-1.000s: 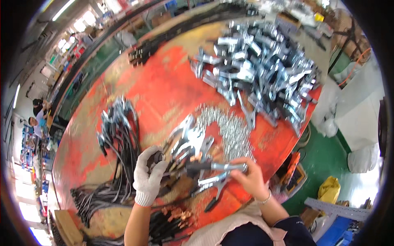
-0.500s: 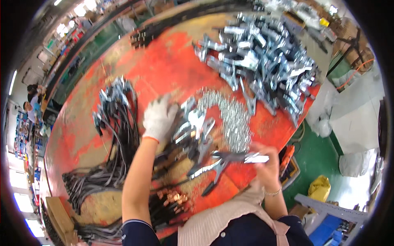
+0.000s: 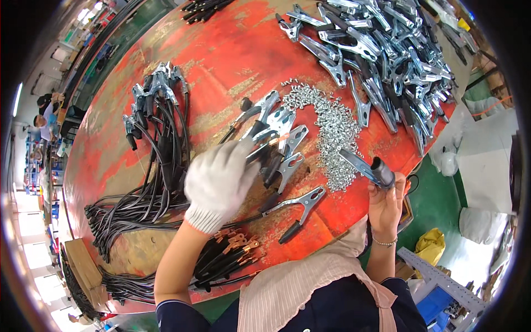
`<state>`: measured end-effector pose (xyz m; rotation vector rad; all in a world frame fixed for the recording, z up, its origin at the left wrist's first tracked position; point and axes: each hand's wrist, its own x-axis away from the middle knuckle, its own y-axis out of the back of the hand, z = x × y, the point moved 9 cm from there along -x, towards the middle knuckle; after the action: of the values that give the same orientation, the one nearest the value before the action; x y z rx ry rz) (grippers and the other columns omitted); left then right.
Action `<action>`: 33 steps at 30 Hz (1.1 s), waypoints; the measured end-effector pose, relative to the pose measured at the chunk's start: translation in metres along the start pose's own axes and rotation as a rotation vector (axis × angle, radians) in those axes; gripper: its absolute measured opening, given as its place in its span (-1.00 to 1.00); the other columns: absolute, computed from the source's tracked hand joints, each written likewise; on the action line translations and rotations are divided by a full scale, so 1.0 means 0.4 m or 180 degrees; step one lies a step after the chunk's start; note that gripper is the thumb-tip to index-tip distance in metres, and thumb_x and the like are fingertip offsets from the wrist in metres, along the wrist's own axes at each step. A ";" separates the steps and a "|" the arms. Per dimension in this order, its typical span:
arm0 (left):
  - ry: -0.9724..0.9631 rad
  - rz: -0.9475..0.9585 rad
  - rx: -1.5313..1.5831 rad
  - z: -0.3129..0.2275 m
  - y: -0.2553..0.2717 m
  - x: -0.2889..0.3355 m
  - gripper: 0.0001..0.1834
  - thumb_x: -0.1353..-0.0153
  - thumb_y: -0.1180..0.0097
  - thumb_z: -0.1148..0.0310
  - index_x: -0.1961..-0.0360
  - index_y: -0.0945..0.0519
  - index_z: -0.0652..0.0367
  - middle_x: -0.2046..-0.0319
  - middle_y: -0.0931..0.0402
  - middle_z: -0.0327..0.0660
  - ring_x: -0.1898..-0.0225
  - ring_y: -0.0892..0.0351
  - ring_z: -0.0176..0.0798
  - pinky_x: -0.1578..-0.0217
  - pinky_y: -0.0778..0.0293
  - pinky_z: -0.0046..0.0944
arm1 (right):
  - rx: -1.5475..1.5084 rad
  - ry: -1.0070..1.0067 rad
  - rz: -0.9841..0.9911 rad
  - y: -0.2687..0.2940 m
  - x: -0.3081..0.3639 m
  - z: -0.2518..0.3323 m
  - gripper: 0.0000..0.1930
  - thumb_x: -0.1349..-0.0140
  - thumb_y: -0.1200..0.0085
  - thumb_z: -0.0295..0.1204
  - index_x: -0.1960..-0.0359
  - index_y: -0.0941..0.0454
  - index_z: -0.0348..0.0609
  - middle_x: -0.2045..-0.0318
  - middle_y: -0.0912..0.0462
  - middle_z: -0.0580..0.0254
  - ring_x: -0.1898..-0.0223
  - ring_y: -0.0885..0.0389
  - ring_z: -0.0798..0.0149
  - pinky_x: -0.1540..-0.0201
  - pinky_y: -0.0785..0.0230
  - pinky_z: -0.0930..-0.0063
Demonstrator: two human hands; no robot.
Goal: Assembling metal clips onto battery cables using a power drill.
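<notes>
My left hand (image 3: 218,180), in a white knitted glove, is slightly blurred over the middle of the table. Its fingertips close at a black cable with a copper-coloured end (image 3: 272,142), partly hidden by the glove. Beside them lie several silver spring clamps (image 3: 290,166) with black grips. My bare right hand (image 3: 386,202) holds up another clamp (image 3: 362,165) at the table's right edge, its silver part pointing left and a black grip end facing up. One clamp (image 3: 304,207) rests open-handled between my hands. Small silver screws (image 3: 334,130) are heaped just beyond.
A large pile of clamps (image 3: 381,61) covers the far right of the red, worn table (image 3: 221,72). Cables with clamps fitted (image 3: 163,116) lie at left. Copper-ended cables (image 3: 235,243) are bundled near my left forearm. A yellow bag (image 3: 430,246) sits on the green floor.
My left hand has come nearer and slightly right, onto the cable and clamps. My right hand has moved right, turning its clamp so the silver part points left. The view has shifted.
</notes>
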<state>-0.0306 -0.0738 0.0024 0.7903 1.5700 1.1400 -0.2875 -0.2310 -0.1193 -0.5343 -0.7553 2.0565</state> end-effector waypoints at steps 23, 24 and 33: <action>0.1637 0.2506 0.4279 -0.050 -0.152 0.100 -0.79 -0.27 0.04 0.41 0.24 -0.58 0.34 0.49 -0.50 -0.25 0.45 -0.44 -0.42 0.40 -0.39 -0.40 | 0.0449 -0.0212 -0.0320 -0.005 0.058 -0.002 -0.50 -0.24 -0.11 -0.32 -0.14 -0.21 -0.23 -0.04 -0.47 -0.09 -0.08 -0.48 -0.15 -0.11 -0.37 -0.14; 0.1417 0.2183 0.4090 -0.055 -0.143 0.115 -0.80 -0.27 0.06 0.44 0.24 -0.57 0.34 0.48 -0.51 -0.24 0.43 -0.45 -0.41 0.38 -0.41 -0.39 | 0.0617 -0.0188 -0.0227 -0.032 0.057 -0.007 -0.50 -0.24 -0.11 -0.32 -0.13 -0.21 -0.24 -0.03 -0.47 -0.11 -0.07 -0.47 -0.16 -0.10 -0.37 -0.16; 0.0998 0.1849 0.2449 -0.070 -0.120 0.121 -0.78 -0.15 -0.14 0.26 0.21 -0.55 0.09 0.50 -0.59 -0.16 0.46 -0.64 -0.13 0.44 -0.48 -0.25 | 0.0770 -0.0352 0.0254 -0.210 0.021 -0.056 -0.44 -0.07 -0.32 -0.29 0.03 -0.23 -0.23 0.13 -0.55 -0.03 0.03 -0.57 0.01 -0.02 -0.42 0.18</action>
<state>-0.0689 -0.0549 -0.0573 1.7254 2.1591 1.0748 -0.2297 -0.1790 -0.0790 -0.3208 -0.5446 2.2280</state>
